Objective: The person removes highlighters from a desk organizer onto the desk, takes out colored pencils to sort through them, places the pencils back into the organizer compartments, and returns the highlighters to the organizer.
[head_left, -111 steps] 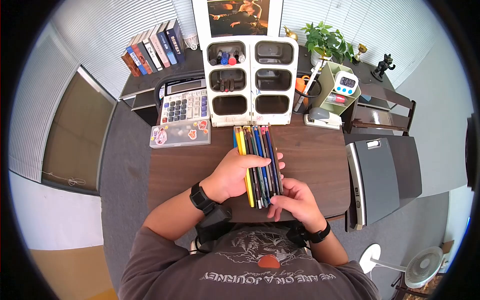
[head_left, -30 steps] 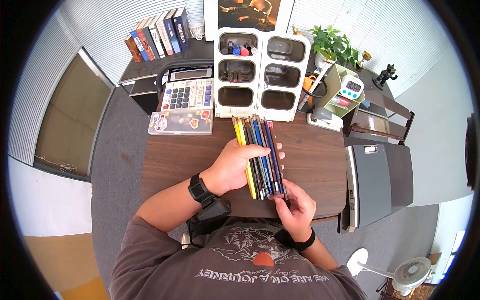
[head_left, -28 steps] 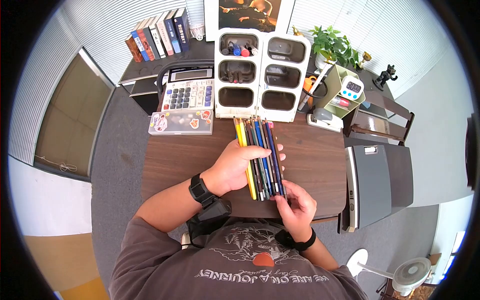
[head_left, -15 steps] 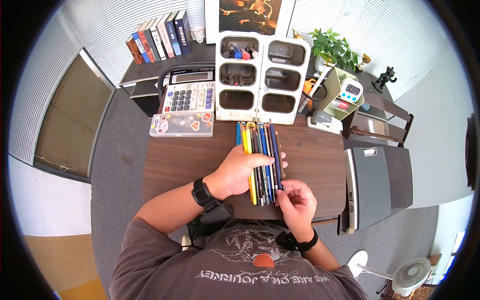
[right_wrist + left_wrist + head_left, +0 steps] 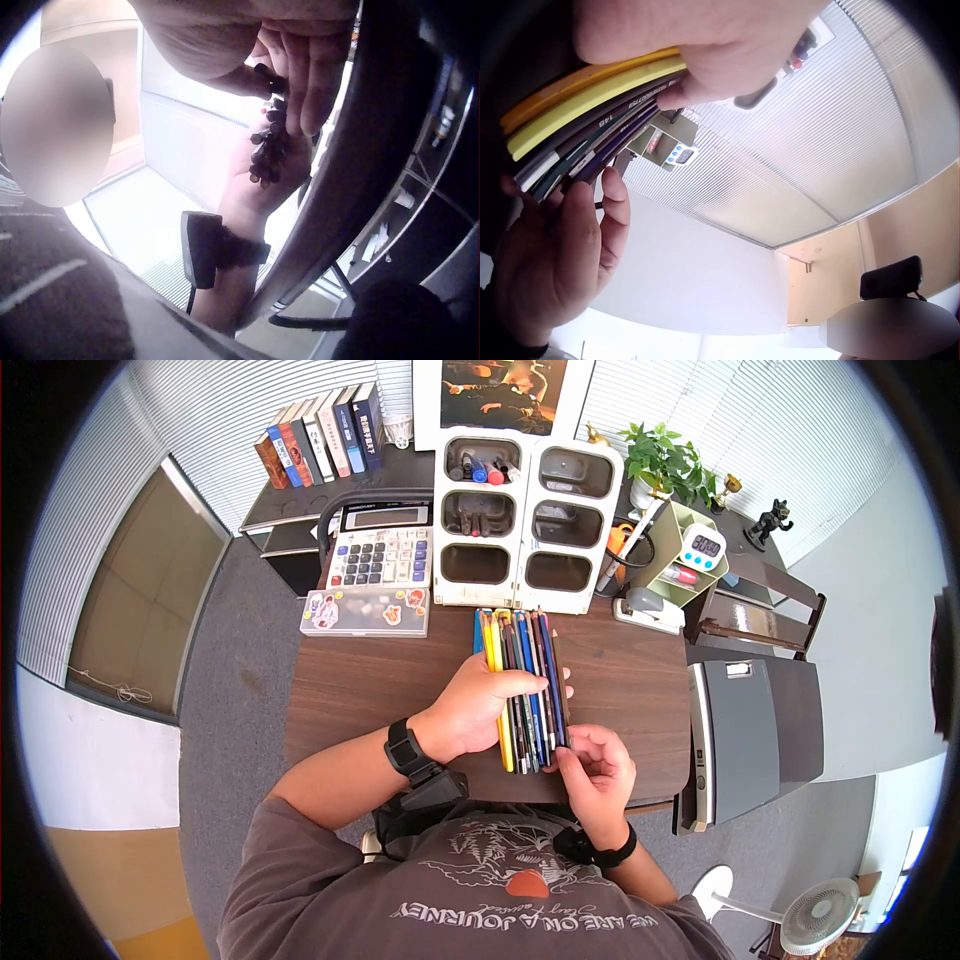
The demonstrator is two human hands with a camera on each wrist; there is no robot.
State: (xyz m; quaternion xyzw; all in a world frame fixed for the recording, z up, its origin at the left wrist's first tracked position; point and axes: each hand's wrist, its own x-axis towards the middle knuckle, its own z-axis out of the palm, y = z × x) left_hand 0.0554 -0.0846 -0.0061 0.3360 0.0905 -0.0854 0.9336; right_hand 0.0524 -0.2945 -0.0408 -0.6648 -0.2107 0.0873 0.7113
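Observation:
My left hand (image 5: 470, 705) grips a flat bundle of coloured pencils (image 5: 523, 730) over the table, thumb laid across the top. Yellow pencils lie on the left, then black, green and blue ones, with a brown pencil (image 5: 557, 650) at the right edge. That brown pencil's tip sits lower than the others. At the bundle's lower right end, my right hand (image 5: 597, 775) pinches a pencil end between thumb and fingers. In the right wrist view, dark pencil ends (image 5: 266, 154) stick out below the right hand. The left fingers are mostly hidden behind the bundle.
A white organiser (image 5: 527, 530) with six openings stands behind the bundle, markers in its upper left ones. Left of it are a calculator (image 5: 385, 555) and a stickered case (image 5: 365, 613). To the right stand a pen cup (image 5: 628, 550), a stapler (image 5: 650, 608) and a timer (image 5: 703, 547).
The right fingers, spread under the bundle's lower end earliest, are now drawn in at its right edge. The brown pencil's tip has dropped below the others. The left hand keeps its grip.

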